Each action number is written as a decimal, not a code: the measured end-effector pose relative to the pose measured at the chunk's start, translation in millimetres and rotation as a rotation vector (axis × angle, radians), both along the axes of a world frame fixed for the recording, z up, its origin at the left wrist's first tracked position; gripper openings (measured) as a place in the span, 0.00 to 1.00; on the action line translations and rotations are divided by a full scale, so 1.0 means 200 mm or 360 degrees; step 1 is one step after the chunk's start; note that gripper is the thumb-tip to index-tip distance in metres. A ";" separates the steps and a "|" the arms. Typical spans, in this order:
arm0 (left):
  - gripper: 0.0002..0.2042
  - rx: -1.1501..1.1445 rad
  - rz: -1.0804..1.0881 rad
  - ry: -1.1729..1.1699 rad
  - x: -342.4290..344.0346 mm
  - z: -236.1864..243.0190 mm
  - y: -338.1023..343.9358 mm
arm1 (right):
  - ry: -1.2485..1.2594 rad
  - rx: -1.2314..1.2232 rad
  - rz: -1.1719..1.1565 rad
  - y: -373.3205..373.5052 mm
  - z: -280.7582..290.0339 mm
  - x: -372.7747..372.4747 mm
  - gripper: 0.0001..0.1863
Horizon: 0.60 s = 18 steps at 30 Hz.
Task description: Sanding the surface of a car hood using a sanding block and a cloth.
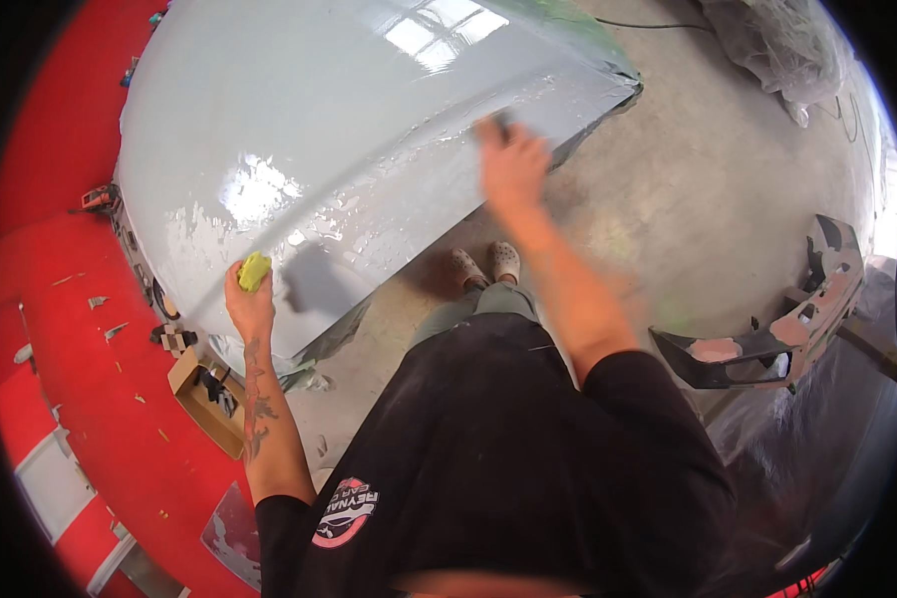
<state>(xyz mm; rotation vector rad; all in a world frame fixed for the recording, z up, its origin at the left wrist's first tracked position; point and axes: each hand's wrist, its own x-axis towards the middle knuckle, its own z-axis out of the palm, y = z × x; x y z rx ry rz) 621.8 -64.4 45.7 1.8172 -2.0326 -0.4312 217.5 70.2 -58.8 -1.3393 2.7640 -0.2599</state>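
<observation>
A large light-grey car body panel [299,120], glossy with water, spreads out in front of me. My left hand [252,311] is closed round a yellow-green sponge [254,272] over the panel's near left part. Farther off to the right, my right hand [514,174] presses a small dark sanding block [501,124] against the wet surface near the panel's right edge. That hand and forearm are smeared by motion, and the block mostly hides under the fingers. Droplets and streaks of water lie along a crease between the two hands.
Green masking film [568,25] borders the far right of the panel. A cardboard box [201,394] with dark things inside stands left, by a red surface [90,399]. A bumper [802,319] with pinkish patches lies right. Plastic sheeting [782,50] is heaped on the concrete floor [658,189].
</observation>
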 end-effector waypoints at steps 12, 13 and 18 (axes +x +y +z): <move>0.29 0.0038 -0.0217 -0.0485 0.10 0.10 -0.24 | 0.0022 -0.0288 -0.0151 0.12 0.01 -0.07 0.25; 0.31 -0.0021 -0.0293 -0.0464 0.15 0.10 -0.28 | 0.0023 -0.0283 -0.0172 0.09 0.01 -0.07 0.25; 0.41 0.0077 -0.0542 -0.0417 0.23 -0.05 -0.47 | -0.0037 -0.0056 0.0002 -0.12 0.05 0.65 0.28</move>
